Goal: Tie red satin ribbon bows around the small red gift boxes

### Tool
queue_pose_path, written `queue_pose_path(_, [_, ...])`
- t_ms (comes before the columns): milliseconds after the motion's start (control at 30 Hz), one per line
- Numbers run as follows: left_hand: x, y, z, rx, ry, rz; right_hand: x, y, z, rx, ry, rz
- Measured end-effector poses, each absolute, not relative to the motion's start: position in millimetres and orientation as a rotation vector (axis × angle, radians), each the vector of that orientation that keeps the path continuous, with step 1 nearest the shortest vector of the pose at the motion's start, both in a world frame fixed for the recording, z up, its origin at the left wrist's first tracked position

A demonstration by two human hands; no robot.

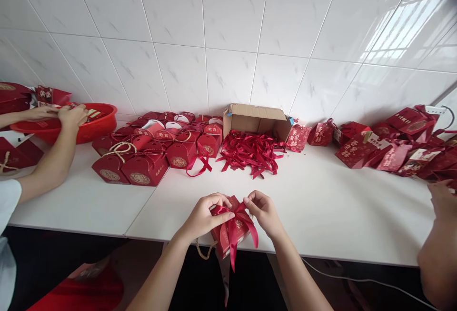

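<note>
A small red gift box (223, 240) with a rope handle (206, 253) lies tilted at the table's front edge, partly over it. A shiny red ribbon (233, 235) is tied in a bow on its top, two tails hanging toward me. From the left, my left hand (207, 215) pinches the bow near its knot, thumb over the ribbon. On the other side my right hand (262, 212) has thumb and forefinger closed on the bow's right loop. Behind the box, loose red ribbons (250, 154) spill out of an open cardboard box (259, 113).
Finished red boxes (143, 158) stand in rows at the left. Another person's hands (66, 113) work over a red basin (103, 123) at far left. More red boxes (360, 151) pile up at the right, near another person's arm (437, 239). A tiled wall closes the back.
</note>
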State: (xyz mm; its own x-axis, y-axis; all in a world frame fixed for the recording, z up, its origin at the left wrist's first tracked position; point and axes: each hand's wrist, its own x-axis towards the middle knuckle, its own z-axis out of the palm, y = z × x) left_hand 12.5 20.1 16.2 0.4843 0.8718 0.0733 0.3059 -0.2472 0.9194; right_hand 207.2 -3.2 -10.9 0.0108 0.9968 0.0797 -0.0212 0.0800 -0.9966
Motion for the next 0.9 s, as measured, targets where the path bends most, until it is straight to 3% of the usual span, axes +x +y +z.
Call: queue_pose_path(900, [22.6, 19.7, 11.8, 1.773, 1.014, 0.805, 216.1, -2.3, -18.8, -1.173, -1.281, 1.038])
